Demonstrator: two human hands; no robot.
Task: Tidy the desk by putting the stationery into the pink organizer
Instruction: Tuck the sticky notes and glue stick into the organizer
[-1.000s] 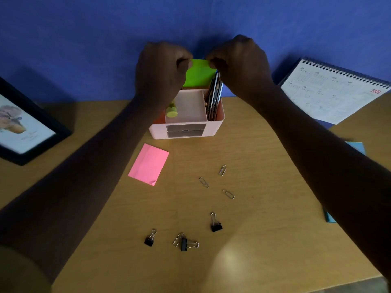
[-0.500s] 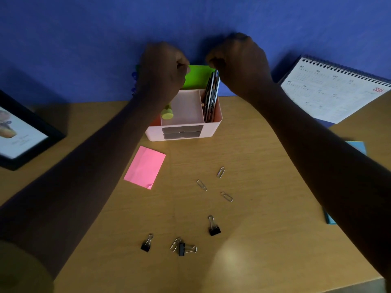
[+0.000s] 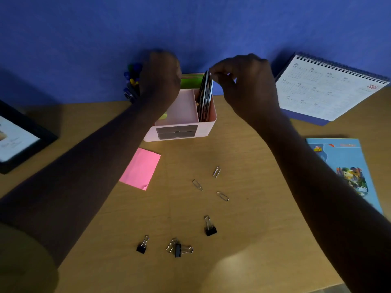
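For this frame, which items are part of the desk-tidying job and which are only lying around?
Job: pink organizer, green sticky notes, dark pencils, pens, pink sticky notes, paper clips, binder clips.
Lying about: picture frame, calendar, blue booklet.

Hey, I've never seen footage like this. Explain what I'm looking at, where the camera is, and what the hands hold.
No machine here: a person's two bare hands, filmed by one camera worn on the head, looking down at a wooden desk. A pink plastic organizer box holds green sticky notes and a stack of dark flat sticks. The right hand pinches the top of that stack; the left hand is over the box's left side, fingers hidden. Lying loose: a pink sticky-note pad, three silver paper clips, three black binder clips.
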